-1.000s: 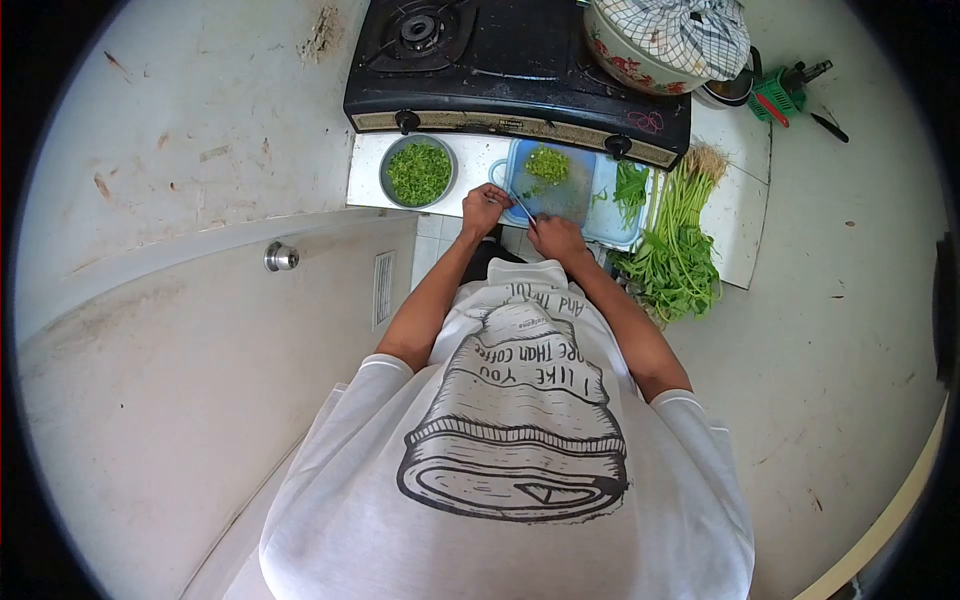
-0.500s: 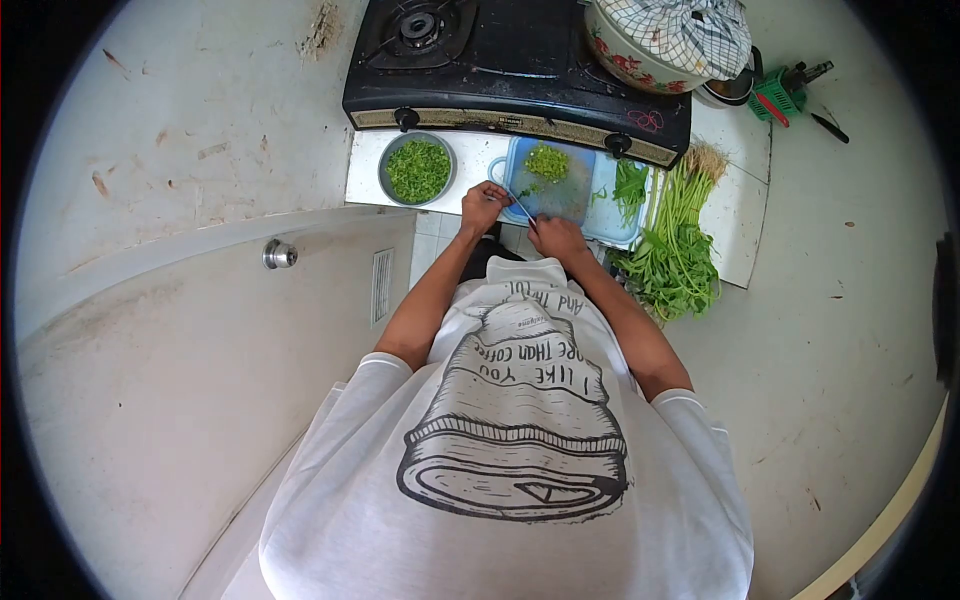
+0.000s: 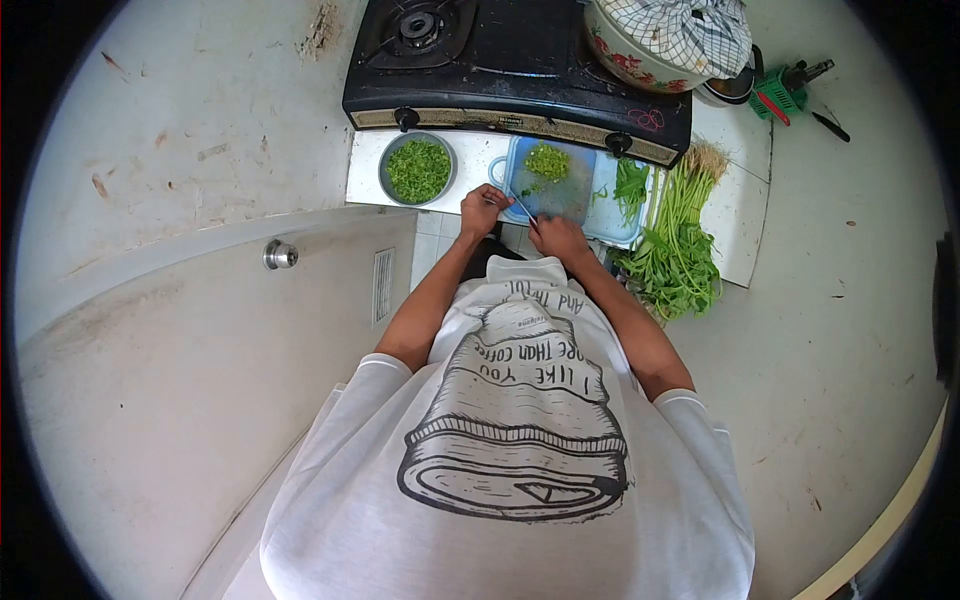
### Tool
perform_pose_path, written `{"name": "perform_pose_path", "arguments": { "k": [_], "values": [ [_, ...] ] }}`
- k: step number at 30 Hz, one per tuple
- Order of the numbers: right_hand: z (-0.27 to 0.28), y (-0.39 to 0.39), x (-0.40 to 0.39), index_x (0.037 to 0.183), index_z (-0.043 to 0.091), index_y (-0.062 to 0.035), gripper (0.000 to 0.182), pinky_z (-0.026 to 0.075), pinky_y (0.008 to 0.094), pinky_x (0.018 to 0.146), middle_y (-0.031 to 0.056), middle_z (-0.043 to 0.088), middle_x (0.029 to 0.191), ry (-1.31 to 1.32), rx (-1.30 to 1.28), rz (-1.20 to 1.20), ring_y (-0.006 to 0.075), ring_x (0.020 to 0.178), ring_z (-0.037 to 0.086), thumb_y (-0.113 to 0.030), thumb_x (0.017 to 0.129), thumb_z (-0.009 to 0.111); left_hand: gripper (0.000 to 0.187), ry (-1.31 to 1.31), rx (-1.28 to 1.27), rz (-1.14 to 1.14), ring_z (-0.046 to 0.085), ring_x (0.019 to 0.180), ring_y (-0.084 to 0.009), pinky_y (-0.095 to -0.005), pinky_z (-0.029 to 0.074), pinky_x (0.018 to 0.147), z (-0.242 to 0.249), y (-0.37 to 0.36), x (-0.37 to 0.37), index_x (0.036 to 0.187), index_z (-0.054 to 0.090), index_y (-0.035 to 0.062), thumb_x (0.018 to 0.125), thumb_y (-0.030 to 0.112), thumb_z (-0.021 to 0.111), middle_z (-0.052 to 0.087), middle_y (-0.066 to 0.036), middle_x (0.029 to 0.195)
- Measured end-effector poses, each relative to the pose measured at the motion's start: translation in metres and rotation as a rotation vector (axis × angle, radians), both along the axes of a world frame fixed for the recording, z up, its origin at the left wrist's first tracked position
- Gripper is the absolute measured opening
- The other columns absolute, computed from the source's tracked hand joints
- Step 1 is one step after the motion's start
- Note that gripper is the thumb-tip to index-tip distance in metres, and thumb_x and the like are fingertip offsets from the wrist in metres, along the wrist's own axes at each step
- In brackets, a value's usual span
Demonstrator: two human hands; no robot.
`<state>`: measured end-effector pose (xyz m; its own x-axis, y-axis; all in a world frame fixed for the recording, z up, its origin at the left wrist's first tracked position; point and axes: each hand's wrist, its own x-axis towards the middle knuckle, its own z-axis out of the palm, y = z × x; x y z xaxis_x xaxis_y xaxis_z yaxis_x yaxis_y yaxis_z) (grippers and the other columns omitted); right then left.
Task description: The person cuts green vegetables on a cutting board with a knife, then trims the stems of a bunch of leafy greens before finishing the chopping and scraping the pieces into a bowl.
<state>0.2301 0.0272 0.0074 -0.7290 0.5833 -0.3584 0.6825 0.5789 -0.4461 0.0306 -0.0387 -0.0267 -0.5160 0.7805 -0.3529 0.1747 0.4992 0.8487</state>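
Observation:
A blue cutting board [image 3: 573, 203] lies on the counter with a pile of chopped greens [image 3: 547, 162] on it. My right hand [image 3: 558, 237] is closed around the handle of a knife at the board's near edge. The thin knife blade [image 3: 524, 208] points up and left toward my left hand [image 3: 483, 208]. That hand's fingers are pinched together near the blade's tip; anything between them is too small to name. Leafy pieces [image 3: 631, 187] lie on a pale tray [image 3: 606, 217] beside the board.
A round bowl [image 3: 419, 169] of chopped greens stands at the left. Behind is a black gas stove [image 3: 520, 60] with a cloth-covered pot [image 3: 640, 66]. Long-stemmed greens [image 3: 672, 245] overhang the counter at right. A green basket [image 3: 776, 98] and a black-handled tool [image 3: 831, 127] are farther right.

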Motion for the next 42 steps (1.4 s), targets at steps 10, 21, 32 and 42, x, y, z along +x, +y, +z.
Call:
{"name": "perform_pose_path", "arguments": {
  "k": [10, 21, 32, 42],
  "values": [
    [-0.002, 0.0, 0.001, 0.096, 0.066, 0.0006, 0.036, 0.057, 0.0555, 0.073, 0.0258, 0.071, 0.08, 0.022, -0.014, -0.007, 0.0444, 0.077, 0.071, -0.034, 0.096, 0.056, 0.026, -0.007, -0.047, 0.015, 0.067, 0.072, -0.0117, -0.0281, 0.053, 0.07, 0.01, -0.002, 0.001, 0.083, 0.073, 0.0039, 0.077, 0.023, 0.09, 0.072, -0.004, 0.078],
    [0.014, 0.001, -0.001, 0.098, 0.069, -0.0015, 0.035, 0.058, 0.0538, 0.076, 0.0233, 0.073, 0.084, -0.023, -0.025, -0.024, 0.0413, 0.08, 0.073, -0.034, 0.095, 0.055, 0.026, -0.003, -0.1, 0.011, 0.067, 0.071, -0.0142, -0.0304, 0.054, 0.072, 0.013, 0.001, 0.001, 0.083, 0.072, 0.0035, 0.076, 0.023, 0.088, 0.072, -0.005, 0.077],
    [0.012, 0.001, -0.001, 0.101, 0.068, -0.0017, 0.036, 0.058, 0.0535, 0.077, 0.024, 0.073, 0.086, -0.032, -0.027, -0.028, 0.0413, 0.081, 0.073, -0.035, 0.094, 0.058, 0.031, 0.019, -0.169, 0.026, 0.067, 0.07, -0.0156, -0.0306, 0.054, 0.071, 0.01, 0.005, 0.003, 0.08, 0.071, 0.0036, 0.075, 0.029, 0.087, 0.072, -0.006, 0.075],
    [0.011, 0.0, -0.004, 0.1, 0.069, -0.0005, 0.037, 0.058, 0.0543, 0.076, 0.0258, 0.072, 0.085, -0.032, -0.065, -0.066, 0.0426, 0.082, 0.073, -0.035, 0.095, 0.057, 0.033, 0.03, -0.127, 0.003, 0.067, 0.069, -0.0166, -0.0313, 0.054, 0.07, 0.002, 0.0, 0.002, 0.081, 0.07, 0.0044, 0.077, 0.032, 0.087, 0.071, -0.006, 0.075]
  ]
}}
